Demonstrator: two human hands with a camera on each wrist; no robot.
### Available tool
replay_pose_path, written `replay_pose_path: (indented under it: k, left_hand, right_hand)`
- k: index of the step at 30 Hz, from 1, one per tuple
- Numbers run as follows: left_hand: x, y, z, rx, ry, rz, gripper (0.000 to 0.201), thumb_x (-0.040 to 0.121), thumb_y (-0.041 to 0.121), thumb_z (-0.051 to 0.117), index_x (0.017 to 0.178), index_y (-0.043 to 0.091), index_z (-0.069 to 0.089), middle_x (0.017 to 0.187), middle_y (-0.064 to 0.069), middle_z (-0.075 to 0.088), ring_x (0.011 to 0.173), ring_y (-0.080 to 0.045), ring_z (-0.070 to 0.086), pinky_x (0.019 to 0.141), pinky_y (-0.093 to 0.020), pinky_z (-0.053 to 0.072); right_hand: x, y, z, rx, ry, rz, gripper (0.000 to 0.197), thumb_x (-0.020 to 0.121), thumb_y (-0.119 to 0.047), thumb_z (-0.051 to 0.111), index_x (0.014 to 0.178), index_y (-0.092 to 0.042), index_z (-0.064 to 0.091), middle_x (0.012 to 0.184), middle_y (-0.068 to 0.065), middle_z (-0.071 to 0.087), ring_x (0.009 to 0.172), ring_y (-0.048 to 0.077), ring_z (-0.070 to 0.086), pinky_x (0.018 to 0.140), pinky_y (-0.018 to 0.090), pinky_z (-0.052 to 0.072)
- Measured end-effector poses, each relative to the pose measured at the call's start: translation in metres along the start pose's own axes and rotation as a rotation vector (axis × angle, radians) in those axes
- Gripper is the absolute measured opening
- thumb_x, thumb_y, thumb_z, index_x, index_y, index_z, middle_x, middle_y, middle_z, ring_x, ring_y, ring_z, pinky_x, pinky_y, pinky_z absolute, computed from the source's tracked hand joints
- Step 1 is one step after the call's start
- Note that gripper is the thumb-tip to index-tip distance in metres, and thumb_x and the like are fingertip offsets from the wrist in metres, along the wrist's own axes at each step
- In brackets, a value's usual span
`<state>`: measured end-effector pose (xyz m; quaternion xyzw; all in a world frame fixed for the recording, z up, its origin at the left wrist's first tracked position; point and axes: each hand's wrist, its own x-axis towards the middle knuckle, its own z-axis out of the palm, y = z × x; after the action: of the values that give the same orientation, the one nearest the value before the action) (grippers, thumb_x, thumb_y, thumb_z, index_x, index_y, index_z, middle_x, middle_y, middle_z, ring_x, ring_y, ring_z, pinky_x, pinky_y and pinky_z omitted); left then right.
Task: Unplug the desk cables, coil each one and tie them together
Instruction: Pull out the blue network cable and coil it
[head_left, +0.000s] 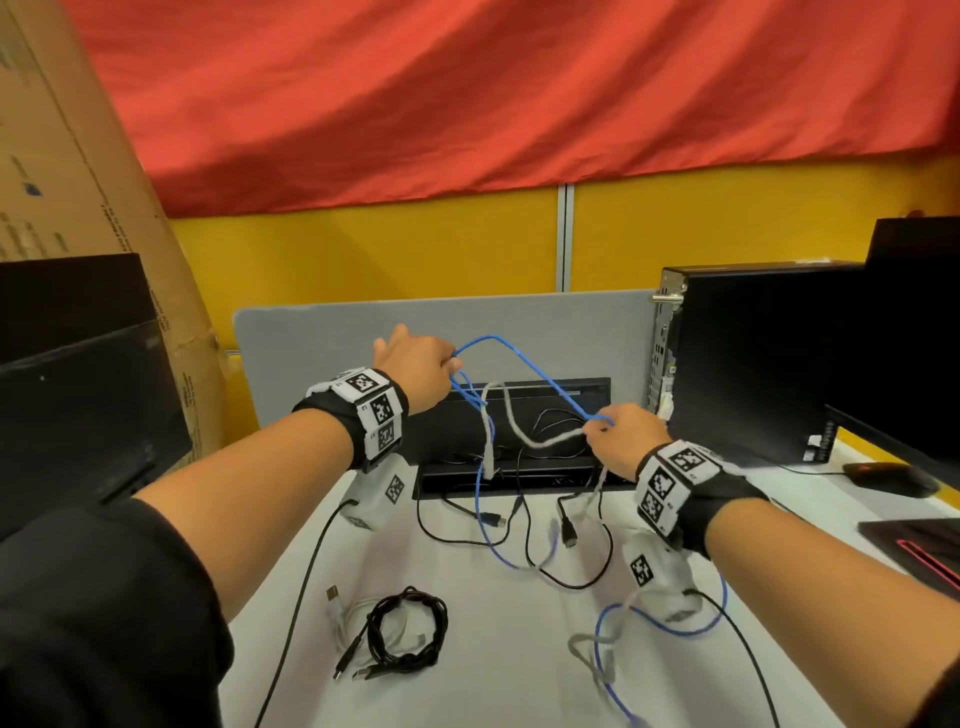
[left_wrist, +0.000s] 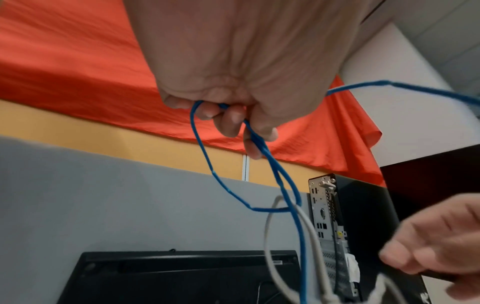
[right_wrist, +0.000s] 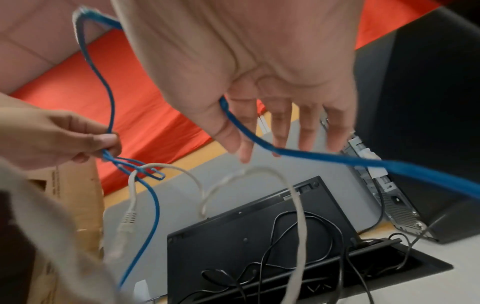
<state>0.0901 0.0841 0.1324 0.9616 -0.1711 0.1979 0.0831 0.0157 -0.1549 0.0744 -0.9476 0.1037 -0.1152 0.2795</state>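
Note:
A blue network cable (head_left: 524, 358) arcs between both hands above the desk. My left hand (head_left: 449, 366) is raised and grips several loops of it in curled fingers (left_wrist: 233, 121); one loop (left_wrist: 207, 164) hangs below the fist. My right hand (head_left: 597, 425), lower and to the right, pinches the same blue cable (right_wrist: 337, 158) between thumb and forefinger, the other fingers (right_wrist: 306, 127) held straight. A grey network cable (head_left: 511, 421) is tangled through the blue loops and passes the right hand; whether that hand holds it is unclear. Its plug (right_wrist: 127, 220) dangles free.
A coiled black cable (head_left: 410, 634) and a white USB cable (head_left: 345, 621) lie on the white desk (head_left: 493, 686). Loose black cables (head_left: 524, 519) spill from an open black cable box (head_left: 452, 475). A black computer tower (head_left: 743, 358) stands at the right, a monitor (head_left: 78, 405) at the left, a mouse (head_left: 888, 478) at the far right.

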Motion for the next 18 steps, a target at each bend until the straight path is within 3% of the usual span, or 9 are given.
replay_pose_path:
  k: [2,4,7,10,14,18]
  left_hand:
    - [-0.002,0.004,0.002,0.013,-0.024,0.032,0.036,0.103,0.032,0.035,0.086,0.017,0.063,0.07,-0.002,0.05,0.093,-0.025,0.034,0.075,-0.038,0.027]
    - [-0.005,0.008,0.004,0.013,-0.04,0.065,0.037,0.103,0.032,0.036,0.076,0.021,0.059,0.069,-0.001,0.048,0.092,-0.025,0.034,0.074,-0.038,0.026]
    - [-0.008,0.015,0.008,-0.021,-0.034,0.125,0.041,0.102,0.031,0.039,0.063,0.022,0.044,0.07,-0.003,0.051,0.09,-0.024,0.034,0.073,-0.038,0.025]
    - [-0.009,0.023,0.009,-0.097,-0.035,0.181,0.037,0.101,0.025,0.042,0.065,0.02,0.049,0.074,-0.004,0.054,0.093,-0.025,0.036,0.074,-0.038,0.024]
    - [-0.01,0.031,0.007,-0.116,-0.041,0.234,0.04,0.101,0.031,0.043,0.062,0.024,0.043,0.068,0.004,0.045,0.091,-0.021,0.034,0.076,-0.039,0.024]
    - [-0.011,0.023,0.007,-0.154,-0.037,0.203,0.037,0.101,0.024,0.043,0.065,0.023,0.047,0.068,0.005,0.048,0.094,-0.024,0.036,0.078,-0.038,0.025]
  right_hand:
    - [-0.001,-0.002,0.006,0.076,0.072,-0.124,0.021,0.094,-0.004,0.048,0.1,-0.006,0.068,0.093,0.009,0.063,0.09,0.028,0.06,0.08,0.034,0.05]
    - [-0.004,-0.009,0.009,0.125,0.146,-0.257,0.035,0.087,0.008,0.049,0.113,-0.009,0.066,0.106,0.009,0.061,0.099,0.026,0.059,0.09,0.035,0.049]
    - [-0.004,-0.024,0.012,0.149,0.068,-0.445,0.054,0.083,0.015,0.046,0.126,-0.017,0.058,0.097,0.005,0.058,0.089,0.018,0.056,0.083,0.03,0.048]
    - [-0.005,-0.034,0.016,0.014,-0.069,-0.591,0.063,0.087,0.01,0.044,0.138,-0.028,0.047,0.092,0.001,0.055,0.082,0.015,0.051,0.08,0.029,0.046]
    - [-0.002,-0.034,0.017,-0.207,-0.021,-0.671,0.033,0.097,-0.008,0.049,0.123,-0.023,0.063,0.098,0.007,0.061,0.091,0.025,0.058,0.084,0.036,0.048]
    - [0.0,-0.028,0.009,-0.181,0.091,-0.688,0.022,0.096,-0.019,0.056,0.111,-0.018,0.072,0.098,0.008,0.071,0.092,0.025,0.064,0.088,0.036,0.05]
